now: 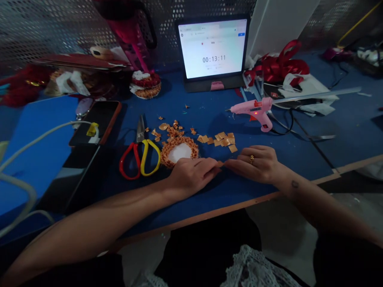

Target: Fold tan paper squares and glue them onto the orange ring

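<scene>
Between my two hands, close to the table's front edge, is a small orange-gold ribbon piece [220, 164]. My left hand [196, 173] pinches it from the left with the fingertips, and my right hand [257, 163], wearing a gold ring, pinches it from the right. Just behind my left hand lies a round piece [180, 153] with a ruffled orange-gold border and a white centre, partly covered by that hand. Several flat gold ribbon squares [223, 139] lie in a loose group beyond my fingers. Crumpled gold bits [172, 129] are scattered behind the round piece.
Scissors [140, 151] with red and yellow handles lie left of the round piece. A pink glue gun [254, 109], its light on, rests at the right. Behind stand a tablet [214, 52] and a pink bottle [128, 36]. Phones [97, 119] and cables lie left; red ribbon [285, 65] right.
</scene>
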`<state>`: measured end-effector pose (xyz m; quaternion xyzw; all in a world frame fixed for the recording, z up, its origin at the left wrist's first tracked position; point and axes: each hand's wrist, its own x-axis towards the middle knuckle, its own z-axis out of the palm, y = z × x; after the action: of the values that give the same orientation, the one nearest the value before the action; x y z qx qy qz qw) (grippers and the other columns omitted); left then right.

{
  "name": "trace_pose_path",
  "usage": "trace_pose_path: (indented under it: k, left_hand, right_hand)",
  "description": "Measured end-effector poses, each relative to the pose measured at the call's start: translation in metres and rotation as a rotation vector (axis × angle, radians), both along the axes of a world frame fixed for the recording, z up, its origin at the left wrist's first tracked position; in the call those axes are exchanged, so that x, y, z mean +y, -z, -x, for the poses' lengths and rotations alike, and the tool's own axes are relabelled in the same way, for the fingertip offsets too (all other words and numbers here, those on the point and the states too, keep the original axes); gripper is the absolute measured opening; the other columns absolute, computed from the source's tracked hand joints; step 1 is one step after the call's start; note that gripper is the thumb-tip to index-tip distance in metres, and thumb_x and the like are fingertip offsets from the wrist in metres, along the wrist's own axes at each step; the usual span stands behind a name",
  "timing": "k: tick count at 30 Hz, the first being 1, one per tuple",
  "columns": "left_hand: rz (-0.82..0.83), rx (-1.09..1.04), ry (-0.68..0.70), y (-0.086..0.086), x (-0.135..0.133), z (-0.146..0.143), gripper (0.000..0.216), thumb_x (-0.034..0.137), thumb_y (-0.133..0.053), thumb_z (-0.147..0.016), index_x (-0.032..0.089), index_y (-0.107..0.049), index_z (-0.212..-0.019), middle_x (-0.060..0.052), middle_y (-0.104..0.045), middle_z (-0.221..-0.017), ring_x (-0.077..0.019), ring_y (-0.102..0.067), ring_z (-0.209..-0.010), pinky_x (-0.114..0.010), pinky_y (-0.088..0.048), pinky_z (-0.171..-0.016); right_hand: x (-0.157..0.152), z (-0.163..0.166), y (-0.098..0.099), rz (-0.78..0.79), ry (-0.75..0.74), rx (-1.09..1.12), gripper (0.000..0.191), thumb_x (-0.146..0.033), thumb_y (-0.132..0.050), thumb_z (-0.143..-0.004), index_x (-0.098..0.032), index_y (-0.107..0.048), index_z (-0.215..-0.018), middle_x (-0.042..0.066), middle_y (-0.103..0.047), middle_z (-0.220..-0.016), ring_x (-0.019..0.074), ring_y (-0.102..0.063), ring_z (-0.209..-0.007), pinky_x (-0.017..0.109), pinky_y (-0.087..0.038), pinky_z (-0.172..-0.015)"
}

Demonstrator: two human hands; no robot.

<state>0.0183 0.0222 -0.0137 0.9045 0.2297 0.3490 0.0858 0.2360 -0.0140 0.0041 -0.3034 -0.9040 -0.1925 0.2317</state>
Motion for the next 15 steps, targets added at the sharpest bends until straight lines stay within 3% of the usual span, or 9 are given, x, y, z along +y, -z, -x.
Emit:
trace_pose_path:
  k: [15]
  left_hand:
    - [-0.005,-0.048,0.049,-0.0011,0.0024,0.001,0.008,0.021,-0.059,-0.08,0.019,-0.063,-0.087,0.006,-0.068,-0.075,-0.0033,-0.063,-0.066,-0.01,-0.044,-0.058]
  right_hand:
    - [-0.0027,0.0007,-0.0025,-0.066,-0.016,-0.027,0.015,-0.018,-0.062,-0.074,-0.02,-0.057,-0.088,-0.007,-0.055,-0.054,0.0069,-0.047,-0.057,0.022,-0.037,-0.051]
